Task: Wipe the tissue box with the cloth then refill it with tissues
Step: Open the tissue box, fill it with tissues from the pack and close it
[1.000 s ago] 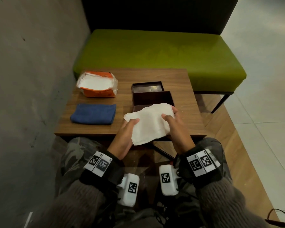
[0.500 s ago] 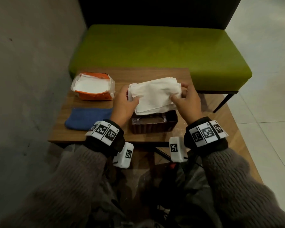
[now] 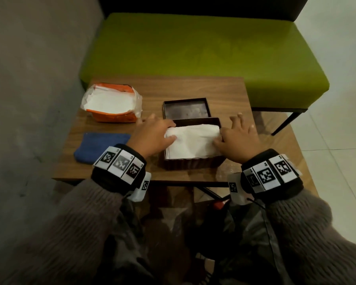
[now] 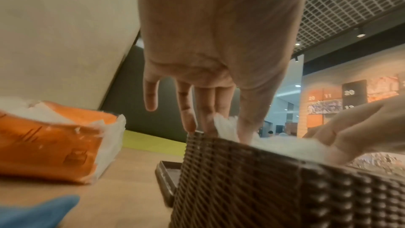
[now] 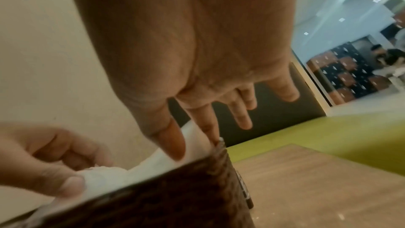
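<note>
The dark woven tissue box [image 3: 193, 163] stands open near the table's front edge, with a white stack of tissues [image 3: 191, 140] lying in it. My left hand [image 3: 169, 131] pinches the stack's left edge between thumb and fingers, which the left wrist view shows as well [image 4: 219, 127]. My right hand [image 3: 220, 136] pinches the right edge with thumb and index finger [image 5: 195, 145], its other fingers spread past the box wall [image 5: 175, 188]. The blue cloth [image 3: 103, 146] lies folded to the left of the box.
The box lid [image 3: 186, 109] lies upside down just behind the box. An opened orange tissue pack [image 3: 111, 105] sits at the back left of the wooden table [image 3: 230, 89]. A green bench [image 3: 193, 48] stands behind; a grey wall is on the left.
The tissue stack, held up above the box half a second ago, has come down into the box. Both hands came down with it and still hold its ends.
</note>
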Action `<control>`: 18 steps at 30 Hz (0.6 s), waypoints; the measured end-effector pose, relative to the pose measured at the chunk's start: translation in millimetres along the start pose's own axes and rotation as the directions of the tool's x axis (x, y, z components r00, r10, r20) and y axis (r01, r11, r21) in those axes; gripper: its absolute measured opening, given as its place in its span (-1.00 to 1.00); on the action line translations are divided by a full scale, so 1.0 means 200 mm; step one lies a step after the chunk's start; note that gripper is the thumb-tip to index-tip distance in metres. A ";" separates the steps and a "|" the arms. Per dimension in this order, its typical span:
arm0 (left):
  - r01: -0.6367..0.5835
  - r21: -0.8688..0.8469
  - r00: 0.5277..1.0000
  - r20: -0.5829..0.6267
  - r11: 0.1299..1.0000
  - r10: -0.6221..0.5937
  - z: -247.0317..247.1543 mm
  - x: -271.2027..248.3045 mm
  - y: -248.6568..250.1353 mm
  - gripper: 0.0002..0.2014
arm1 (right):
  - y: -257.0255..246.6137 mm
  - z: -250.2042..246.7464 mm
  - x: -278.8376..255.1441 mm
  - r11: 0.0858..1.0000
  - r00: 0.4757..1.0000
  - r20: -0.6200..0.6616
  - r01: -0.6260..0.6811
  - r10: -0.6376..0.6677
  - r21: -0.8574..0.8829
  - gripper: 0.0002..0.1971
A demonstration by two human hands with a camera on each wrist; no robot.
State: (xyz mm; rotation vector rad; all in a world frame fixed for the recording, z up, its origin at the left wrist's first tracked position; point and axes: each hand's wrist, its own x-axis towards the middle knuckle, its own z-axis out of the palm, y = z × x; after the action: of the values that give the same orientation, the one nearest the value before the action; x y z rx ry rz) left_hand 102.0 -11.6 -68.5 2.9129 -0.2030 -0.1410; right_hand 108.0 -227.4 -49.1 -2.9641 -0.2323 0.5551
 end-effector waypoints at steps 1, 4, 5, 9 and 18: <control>-0.013 0.067 1.000 0.006 0.998 0.013 -0.01 0.01 0.01 -0.58 | -0.02 0.00 -0.01 0.999 1.000 0.000 -0.012 0.012 -0.037 -0.61; -0.001 0.039 0.994 -0.109 0.999 0.005 -0.03 0.02 0.00 -0.57 | -0.06 0.02 -0.03 1.000 0.992 -0.127 0.009 -0.012 -0.025 -0.39; 0.015 -0.043 0.985 -0.169 0.999 -0.022 -0.04 0.02 -0.02 -0.59 | -0.07 0.04 -0.04 0.999 0.981 -0.188 0.049 -0.047 0.003 -0.35; 0.097 -0.260 0.931 -0.317 0.961 -0.180 -0.07 0.04 -0.25 -0.71 | -0.12 0.11 -0.07 0.966 0.955 -0.161 0.255 -0.248 0.027 -0.39; 0.131 -0.258 0.983 -0.093 0.957 -0.159 -0.15 0.22 -0.88 -0.81 | -0.19 0.26 -0.08 0.958 0.961 0.043 0.275 -0.272 -0.079 -0.55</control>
State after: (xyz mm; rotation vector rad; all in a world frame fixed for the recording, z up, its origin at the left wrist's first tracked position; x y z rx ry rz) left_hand 171.6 158.6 -83.0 2.6707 0.0461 -0.0221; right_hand 70.4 -189.1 -86.0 -2.9309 -0.6732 0.5686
